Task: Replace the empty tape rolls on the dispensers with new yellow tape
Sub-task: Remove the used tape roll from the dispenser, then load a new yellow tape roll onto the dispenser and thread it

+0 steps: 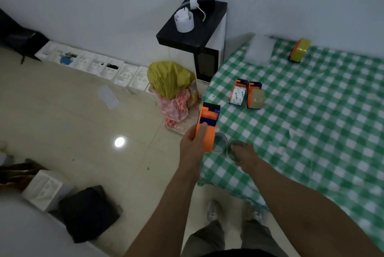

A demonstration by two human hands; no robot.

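Note:
My left hand (194, 142) grips an orange tape dispenser (207, 123) with a blue and black head, held upright at the table's left edge. Beside it my right hand (244, 158) holds an empty grey tape core (233, 148); a second greyish ring (219, 142) shows just behind the dispenser. Two more orange dispensers lie on the green checked tablecloth (311, 111): one with a white roll (238, 93), one with a brownish roll (256, 95). A dispenser loaded with yellow tape (300, 50) sits at the far end by the wall.
A black-topped cabinet (193, 34) with a white cup stands left of the table. A yellow bag (169, 79) and pink wrapping lie on the floor beside it. White moulded trays line the wall; a black bag (89, 213) lies near my feet.

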